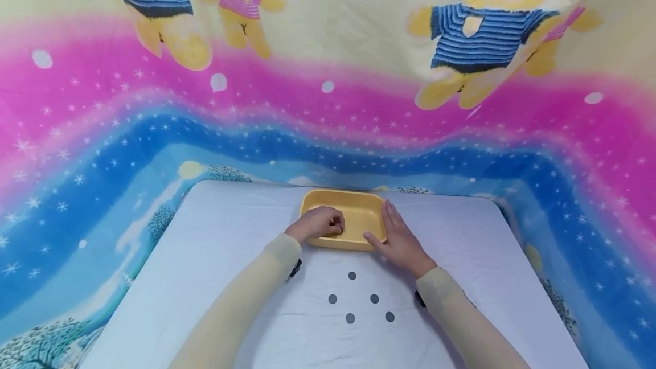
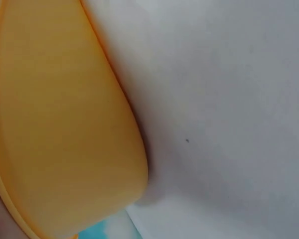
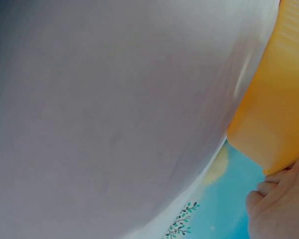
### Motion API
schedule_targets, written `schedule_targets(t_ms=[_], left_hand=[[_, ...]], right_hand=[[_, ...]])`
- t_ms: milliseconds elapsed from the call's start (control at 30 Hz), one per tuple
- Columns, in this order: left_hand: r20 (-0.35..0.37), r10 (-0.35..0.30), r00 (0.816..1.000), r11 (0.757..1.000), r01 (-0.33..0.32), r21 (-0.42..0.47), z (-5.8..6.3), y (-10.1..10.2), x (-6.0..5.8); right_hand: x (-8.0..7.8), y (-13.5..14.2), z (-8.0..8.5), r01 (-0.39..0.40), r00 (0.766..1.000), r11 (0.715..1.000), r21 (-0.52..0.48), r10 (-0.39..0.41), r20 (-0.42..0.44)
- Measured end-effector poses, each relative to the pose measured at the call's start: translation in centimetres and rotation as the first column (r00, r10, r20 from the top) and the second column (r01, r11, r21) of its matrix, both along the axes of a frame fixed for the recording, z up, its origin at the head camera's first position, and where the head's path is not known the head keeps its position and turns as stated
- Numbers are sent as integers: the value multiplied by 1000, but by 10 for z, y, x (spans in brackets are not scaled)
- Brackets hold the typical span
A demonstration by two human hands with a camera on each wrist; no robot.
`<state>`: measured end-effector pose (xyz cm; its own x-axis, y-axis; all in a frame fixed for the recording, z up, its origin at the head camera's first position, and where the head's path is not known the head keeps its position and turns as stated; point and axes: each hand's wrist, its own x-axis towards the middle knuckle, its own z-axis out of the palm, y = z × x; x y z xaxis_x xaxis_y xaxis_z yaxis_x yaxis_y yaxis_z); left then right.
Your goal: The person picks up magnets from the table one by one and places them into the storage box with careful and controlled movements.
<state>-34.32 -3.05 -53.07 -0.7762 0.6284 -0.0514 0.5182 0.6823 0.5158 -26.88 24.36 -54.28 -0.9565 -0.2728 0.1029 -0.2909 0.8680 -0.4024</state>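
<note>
We see the head view brightly lit — faint sheen in the smooth yellow rectangular tray (image 1: 361,218) beside the left hand (image 1: 318,222) — but the right wrist view dimmer, soft, the white cloth (image 3: 114,124) greyed.

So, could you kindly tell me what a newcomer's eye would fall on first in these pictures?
Probably the vivid bear-printed cloth behind the white table. Next comes the yellow tray near the table's far edge, the left hand over its left part and the right hand against its right end. Five small grey discs lie on the near side of the tray.
</note>
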Motion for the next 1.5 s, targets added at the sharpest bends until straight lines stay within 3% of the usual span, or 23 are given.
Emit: schedule_targets(t_ms=[800, 1100, 1500], left_hand=[[-138, -52, 989, 990, 33, -139, -5, 4, -2], [-161, -24, 987, 988, -2, -157, -3, 5, 0], [-202, 61, 978, 992, -81, -93, 0, 6, -1]], right_hand=[[0, -1, -1, 4, 1000, 1000, 9, -4, 13], [-1, 0, -1, 3, 1000, 1000, 8, -3, 21], [-2, 1, -2, -3, 1000, 1000, 9, 3, -9]])
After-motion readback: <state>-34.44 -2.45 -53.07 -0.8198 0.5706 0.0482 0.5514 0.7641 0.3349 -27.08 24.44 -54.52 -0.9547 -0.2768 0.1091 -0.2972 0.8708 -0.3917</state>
